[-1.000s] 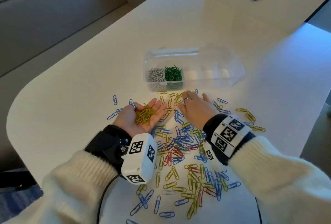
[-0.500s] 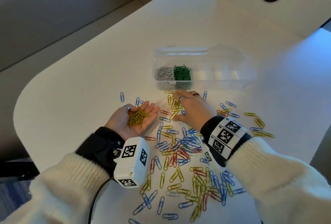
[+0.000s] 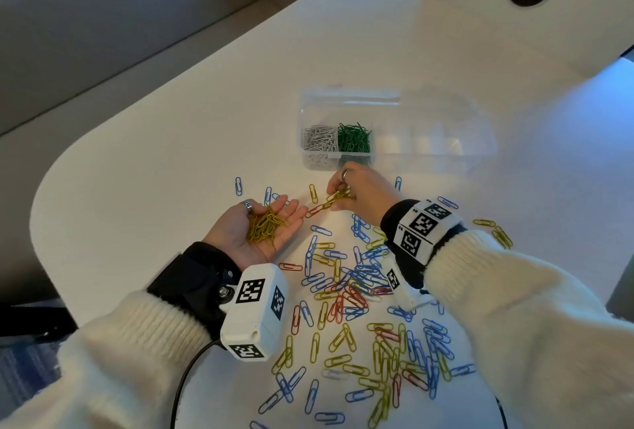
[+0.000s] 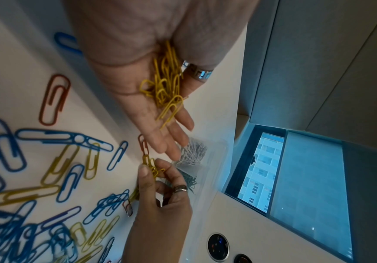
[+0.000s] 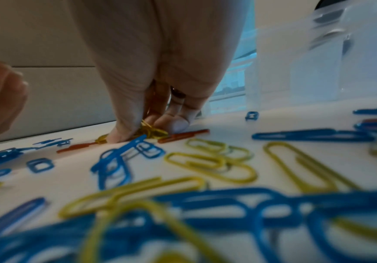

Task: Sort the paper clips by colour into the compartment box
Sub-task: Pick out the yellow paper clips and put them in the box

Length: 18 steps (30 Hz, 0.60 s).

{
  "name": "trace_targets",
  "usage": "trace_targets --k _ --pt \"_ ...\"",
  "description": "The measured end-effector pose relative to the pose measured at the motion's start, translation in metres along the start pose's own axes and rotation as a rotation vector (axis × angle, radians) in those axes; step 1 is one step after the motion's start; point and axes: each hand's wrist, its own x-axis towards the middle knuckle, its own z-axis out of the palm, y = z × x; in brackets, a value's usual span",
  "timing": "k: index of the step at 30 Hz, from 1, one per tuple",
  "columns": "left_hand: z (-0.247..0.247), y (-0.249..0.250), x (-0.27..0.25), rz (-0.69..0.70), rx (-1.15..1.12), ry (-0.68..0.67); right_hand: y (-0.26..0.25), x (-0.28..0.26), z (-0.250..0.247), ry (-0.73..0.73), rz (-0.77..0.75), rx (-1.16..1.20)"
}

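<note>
Because the yellow clips [image 3: 338,196] are light, thin and slippery, the right hand [image 3: 356,190] pinches several by fingertips, while the left hand [image 3: 255,229] lies flat and cupped under its pile [image 3: 266,227]

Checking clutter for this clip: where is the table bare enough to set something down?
Bare: the table left of the compartment box and beyond the left hand, plus the stretch behind the box. Crowded: loose paper clips fill the near side between both wrists, up to the right hand.
</note>
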Motion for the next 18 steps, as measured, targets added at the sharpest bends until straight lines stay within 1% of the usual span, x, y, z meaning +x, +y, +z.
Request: trace_targets --k 3,5,10,12,14,16,18 --pt "0.0 0.001 0.0 -0.003 -0.01 -0.003 -0.003 0.001 -0.001 -0.008 -0.01 -0.051" --pt "-0.001 0.001 0.001 -0.014 -0.017 0.003 -0.007 0.0 -0.001 -0.04 0.001 -0.109" --pt "-0.004 -0.001 0.004 -0.041 -0.04 0.012 -0.012 -0.004 0.006 -0.104 -0.042 -0.409" --pt "-0.004 -0.002 0.003 -0.047 -0.05 0.009 -0.017 -0.003 0.003 -0.132 -0.037 -0.471" --pt "-0.003 -0.004 0.002 -0.054 -0.059 0.009 -0.022 -0.001 -0.002 -0.194 -0.06 -0.57" --pt "-0.002 -0.005 0.0 -0.06 -0.067 0.012 -0.023 0.001 -0.003 -0.204 -0.054 -0.579" --pt "-0.001 -0.007 -0.002 -0.064 -0.07 0.012 -0.026 0.0 -0.003 -0.179 -0.041 -0.549"
